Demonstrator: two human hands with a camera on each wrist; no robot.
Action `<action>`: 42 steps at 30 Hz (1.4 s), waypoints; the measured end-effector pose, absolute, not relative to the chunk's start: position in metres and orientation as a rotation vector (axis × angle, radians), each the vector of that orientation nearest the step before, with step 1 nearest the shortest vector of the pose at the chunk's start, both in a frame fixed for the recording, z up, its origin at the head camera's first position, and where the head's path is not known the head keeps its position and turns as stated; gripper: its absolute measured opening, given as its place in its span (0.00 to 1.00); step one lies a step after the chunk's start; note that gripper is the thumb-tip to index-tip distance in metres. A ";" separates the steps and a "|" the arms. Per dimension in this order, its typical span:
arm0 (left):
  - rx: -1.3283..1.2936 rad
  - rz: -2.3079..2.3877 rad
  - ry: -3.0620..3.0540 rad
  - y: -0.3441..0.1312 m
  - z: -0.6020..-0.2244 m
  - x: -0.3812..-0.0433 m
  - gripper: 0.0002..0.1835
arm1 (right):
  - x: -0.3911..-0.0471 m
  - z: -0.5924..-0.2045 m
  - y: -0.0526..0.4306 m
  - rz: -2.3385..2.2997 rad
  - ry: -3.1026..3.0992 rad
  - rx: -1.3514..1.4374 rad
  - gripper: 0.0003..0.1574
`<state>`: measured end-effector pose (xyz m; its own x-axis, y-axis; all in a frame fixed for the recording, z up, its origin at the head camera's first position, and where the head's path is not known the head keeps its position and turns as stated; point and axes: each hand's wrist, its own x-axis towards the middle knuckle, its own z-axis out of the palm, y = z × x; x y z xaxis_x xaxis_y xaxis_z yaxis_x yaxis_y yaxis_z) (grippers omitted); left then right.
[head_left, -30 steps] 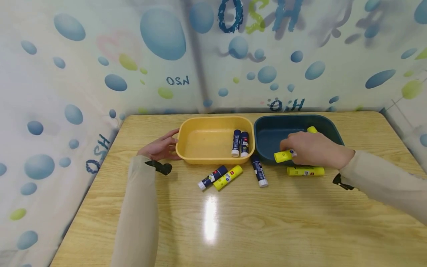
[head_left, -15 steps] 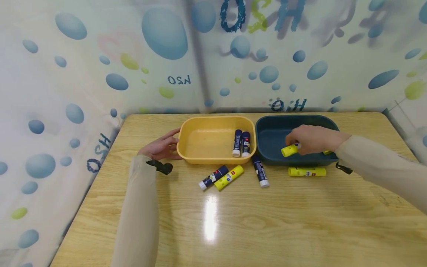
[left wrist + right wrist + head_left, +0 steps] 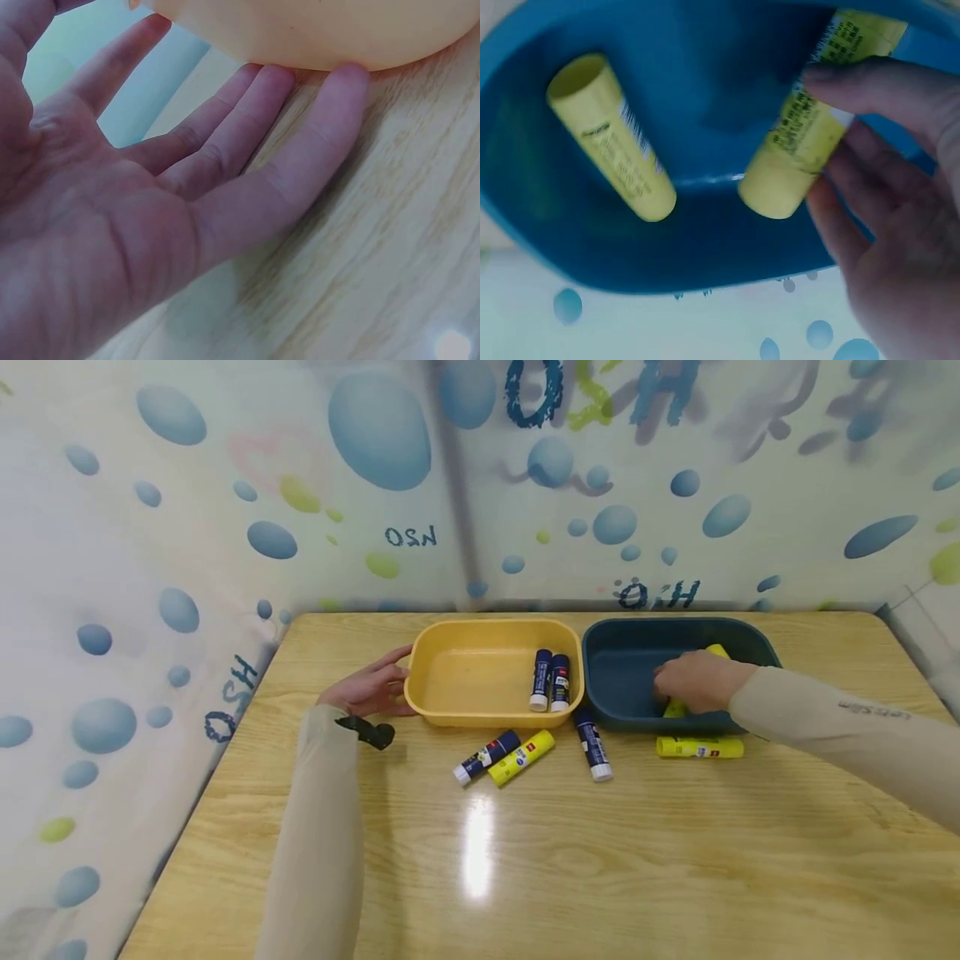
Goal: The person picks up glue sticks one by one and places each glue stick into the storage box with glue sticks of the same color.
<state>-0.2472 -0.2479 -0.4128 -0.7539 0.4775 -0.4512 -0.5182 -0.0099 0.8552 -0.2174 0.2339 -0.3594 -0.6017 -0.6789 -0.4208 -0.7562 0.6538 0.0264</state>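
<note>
Pinching right hand (image 3: 904, 251): your fingers are holding one yellow tube (image 3: 799, 133), best lowering gently inside the blue tray (image 3: 618, 672).
Left hand (image 3: 369, 688): your relaxed fingers are touching the orange tray (image 3: 472, 681).

Yellow glue stick (image 3: 804, 136) (dark print), aslant between right fingers (image 3: 835, 219)

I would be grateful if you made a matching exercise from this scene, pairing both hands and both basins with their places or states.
Column one
1. Left hand
2. Right hand
3. Rounded rectangular orange-yellow plastic basin
4. Rounded rectangular dark blue plastic basin

Column two
A. Contains two navy cylindrical glue sticks
B. Holds a yellow cylindrical glue stick
C. Contains a second yellow glue stick, untouched by any hand
D. Touches a basin's outside

Pairs: 1-D, 2-B, 3-A, 4-C
</note>
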 end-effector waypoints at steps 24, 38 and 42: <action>-0.046 1.853 1.565 -0.245 -0.412 -0.248 0.34 | -0.219 -0.356 0.237 0.433 2.532 -1.309 0.17; -0.060 1.848 1.579 -0.247 -0.412 -0.246 0.33 | -0.198 -0.328 0.240 0.342 2.669 -1.367 0.15; -0.052 1.848 1.574 -0.247 -0.412 -0.246 0.33 | -0.191 -0.325 0.245 0.283 2.684 -1.388 0.15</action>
